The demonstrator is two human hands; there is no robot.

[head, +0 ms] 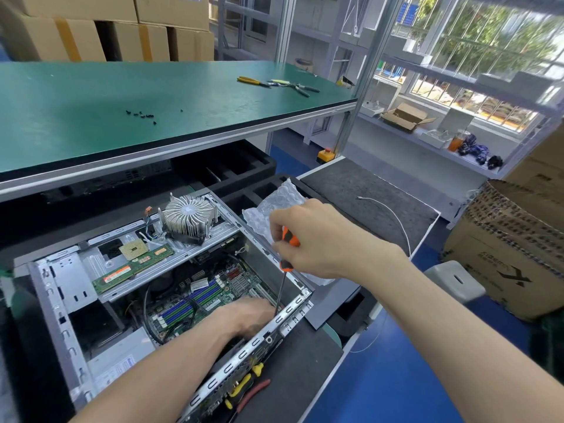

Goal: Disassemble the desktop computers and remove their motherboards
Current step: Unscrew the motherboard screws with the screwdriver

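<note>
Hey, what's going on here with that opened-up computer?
A person is taking apart a desktop computer case. The right hand grips an orange-and-black screwdriver, its tip down inside the case beside the green motherboard, where the left hand rests. A heatsink and memory stick already lie loose on the case's frame.

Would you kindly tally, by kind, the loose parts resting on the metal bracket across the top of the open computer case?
Finned heatsink: 1
Processor chip: 1
Memory sticks: 2
Total: 4
</note>
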